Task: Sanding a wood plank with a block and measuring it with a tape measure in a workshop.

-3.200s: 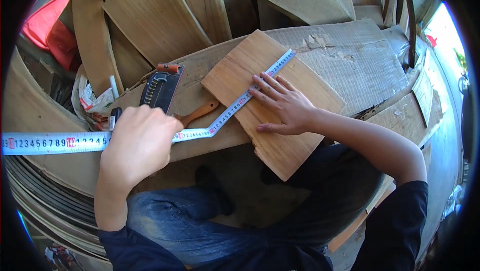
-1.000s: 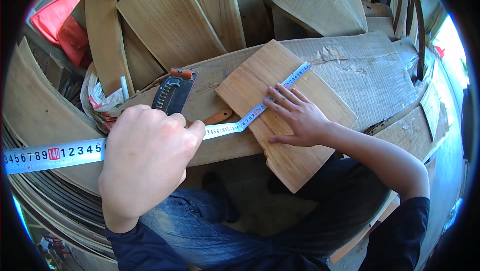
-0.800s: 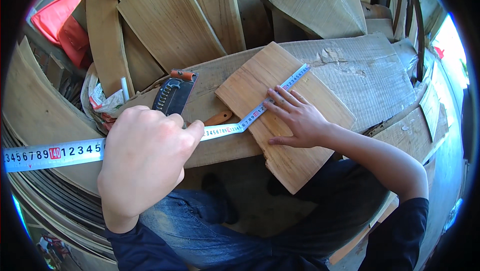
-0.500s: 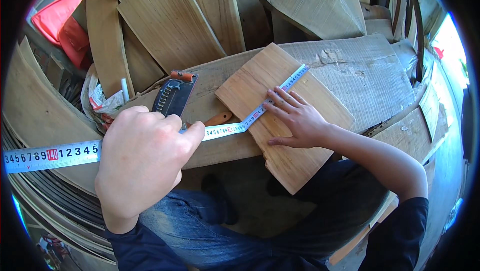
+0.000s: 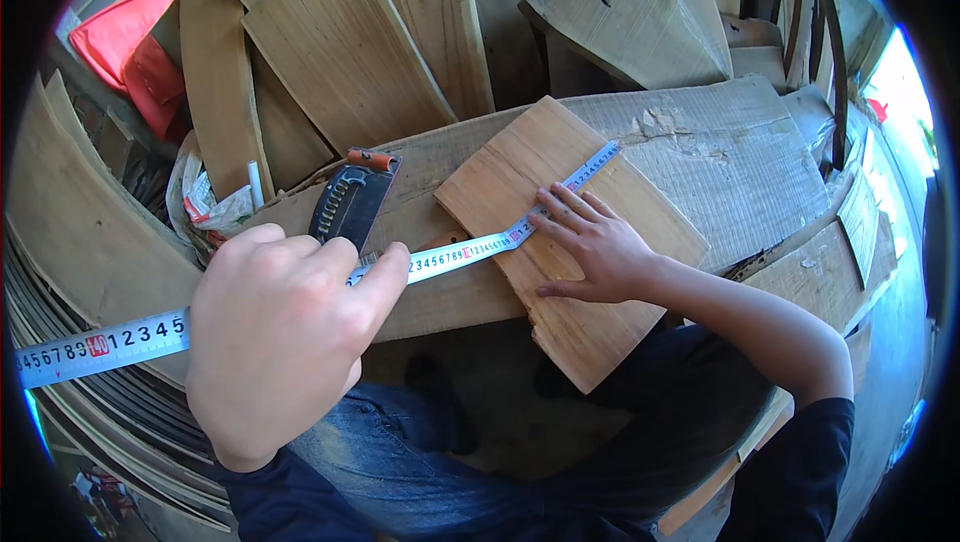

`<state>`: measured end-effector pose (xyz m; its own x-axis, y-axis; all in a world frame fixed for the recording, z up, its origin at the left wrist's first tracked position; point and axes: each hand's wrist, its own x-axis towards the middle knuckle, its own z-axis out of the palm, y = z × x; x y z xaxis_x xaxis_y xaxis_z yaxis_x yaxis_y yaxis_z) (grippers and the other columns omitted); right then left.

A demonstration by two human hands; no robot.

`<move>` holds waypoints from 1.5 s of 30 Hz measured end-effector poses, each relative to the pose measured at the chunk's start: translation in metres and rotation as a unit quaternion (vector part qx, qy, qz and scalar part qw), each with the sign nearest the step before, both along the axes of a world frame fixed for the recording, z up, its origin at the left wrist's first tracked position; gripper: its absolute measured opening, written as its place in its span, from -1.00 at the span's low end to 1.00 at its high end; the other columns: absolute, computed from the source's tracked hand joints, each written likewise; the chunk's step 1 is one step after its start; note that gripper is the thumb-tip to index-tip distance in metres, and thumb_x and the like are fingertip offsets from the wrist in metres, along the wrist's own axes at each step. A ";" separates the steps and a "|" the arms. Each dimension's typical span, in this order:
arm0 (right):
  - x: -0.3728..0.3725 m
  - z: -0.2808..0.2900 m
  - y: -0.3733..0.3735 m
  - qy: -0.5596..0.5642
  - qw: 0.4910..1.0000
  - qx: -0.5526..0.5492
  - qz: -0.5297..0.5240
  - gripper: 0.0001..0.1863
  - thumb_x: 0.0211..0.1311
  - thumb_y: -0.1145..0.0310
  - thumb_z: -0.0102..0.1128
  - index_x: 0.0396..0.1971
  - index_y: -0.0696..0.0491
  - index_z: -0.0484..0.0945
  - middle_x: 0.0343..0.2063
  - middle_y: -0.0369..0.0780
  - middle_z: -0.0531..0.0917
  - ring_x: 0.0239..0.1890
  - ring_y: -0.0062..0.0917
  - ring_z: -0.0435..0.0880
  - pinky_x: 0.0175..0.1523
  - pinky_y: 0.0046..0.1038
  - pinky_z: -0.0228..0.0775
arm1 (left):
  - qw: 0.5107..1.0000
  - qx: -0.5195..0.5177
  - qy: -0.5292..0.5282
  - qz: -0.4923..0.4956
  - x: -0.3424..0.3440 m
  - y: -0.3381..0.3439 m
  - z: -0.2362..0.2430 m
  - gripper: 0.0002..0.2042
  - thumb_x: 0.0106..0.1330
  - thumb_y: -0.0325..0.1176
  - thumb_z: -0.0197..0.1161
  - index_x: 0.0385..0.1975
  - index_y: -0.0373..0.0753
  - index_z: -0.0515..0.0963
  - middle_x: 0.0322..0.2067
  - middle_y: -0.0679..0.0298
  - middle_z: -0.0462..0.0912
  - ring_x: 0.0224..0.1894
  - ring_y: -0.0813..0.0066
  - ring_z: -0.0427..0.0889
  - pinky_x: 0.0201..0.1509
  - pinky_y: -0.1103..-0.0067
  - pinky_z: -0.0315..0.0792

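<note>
My left hand (image 5: 290, 347) is closed on the white tape-measure blade (image 5: 465, 255), which runs out past both sides of the fist. The blade stretches right, kinks at the edge of a flat, light-brown board (image 5: 500, 167), then lies diagonally across it toward the far right edge. On that board my right hand (image 5: 600, 257) rests flat, fingers spread, its fingertips touching the tape. The board lies at an angle on a long rough plank (image 5: 740, 147), its near corner overhanging. Just beyond my left fist sits a dark flat tool (image 5: 352, 202) with an orange-brown end piece.
Several wooden boards (image 5: 340, 42) lean at the back, with a thick grey-brown block (image 5: 630, 17) further right. Red cloth (image 5: 130, 47) and a white plastic bag (image 5: 200, 197) are at the left. Curved stacked strips (image 5: 110, 442) fill the lower left. My jeans (image 5: 400, 452) show below the plank.
The tape's left end has dropped lower, and its kink has shifted right toward my right hand. My left hand has barely moved. My right hand stays on the board.
</note>
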<state>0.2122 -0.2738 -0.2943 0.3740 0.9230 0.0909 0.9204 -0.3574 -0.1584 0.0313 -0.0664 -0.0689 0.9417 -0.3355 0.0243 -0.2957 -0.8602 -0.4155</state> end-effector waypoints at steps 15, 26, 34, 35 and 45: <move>-0.001 0.001 0.001 0.001 1.000 0.002 0.001 -0.03 0.14 -0.37 0.02 0.35 0.08 0.14 0.40 -0.03 0.05 0.47 -0.17 -0.13 0.49 -0.18 -0.26 | 0.997 0.010 0.073 0.011 0.012 0.002 -0.020 -0.86 0.00 -0.53 0.25 -0.40 -0.25 0.59 -0.64 0.19 0.59 -0.53 0.30 0.65 -0.41 0.46 0.45; 0.000 0.000 0.000 -0.001 1.000 0.005 0.002 -0.02 0.13 -0.39 0.00 0.34 0.08 0.15 0.39 -0.03 0.06 0.47 -0.17 -0.13 0.49 -0.18 -0.26 | 0.998 -0.008 0.063 0.002 0.013 0.004 -0.015 -0.89 0.00 -0.56 0.24 -0.46 -0.26 0.56 -0.65 0.17 0.59 -0.55 0.27 0.65 -0.43 0.45 0.45; 0.001 -0.001 0.001 -0.009 1.000 0.006 0.000 -0.03 0.14 -0.40 -0.03 0.34 0.07 0.15 0.39 -0.04 0.07 0.47 -0.19 -0.12 0.49 -0.19 -0.25 | 0.998 -0.007 0.067 0.006 0.012 0.001 -0.015 -0.86 0.01 -0.56 0.24 -0.40 -0.25 0.58 -0.64 0.18 0.60 -0.55 0.29 0.65 -0.44 0.46 0.44; 0.001 -0.002 0.001 -0.006 1.000 0.004 0.000 -0.03 0.14 -0.39 -0.02 0.34 0.07 0.15 0.39 -0.04 0.06 0.47 -0.18 -0.12 0.49 -0.18 -0.26 | 0.998 -0.003 0.067 0.006 0.012 0.002 -0.015 -0.85 0.01 -0.55 0.24 -0.38 -0.26 0.58 -0.64 0.18 0.60 -0.54 0.29 0.65 -0.43 0.46 0.44; 0.000 -0.001 0.000 0.008 1.000 -0.004 -0.006 -0.01 0.11 -0.41 -0.01 0.35 0.05 0.14 0.40 -0.05 0.05 0.47 -0.19 -0.13 0.50 -0.18 -0.27 | 0.997 0.004 0.081 0.003 0.012 0.001 -0.014 -0.84 0.08 -0.53 0.24 -0.32 -0.29 0.61 -0.62 0.16 0.63 -0.55 0.31 0.67 -0.44 0.50 0.47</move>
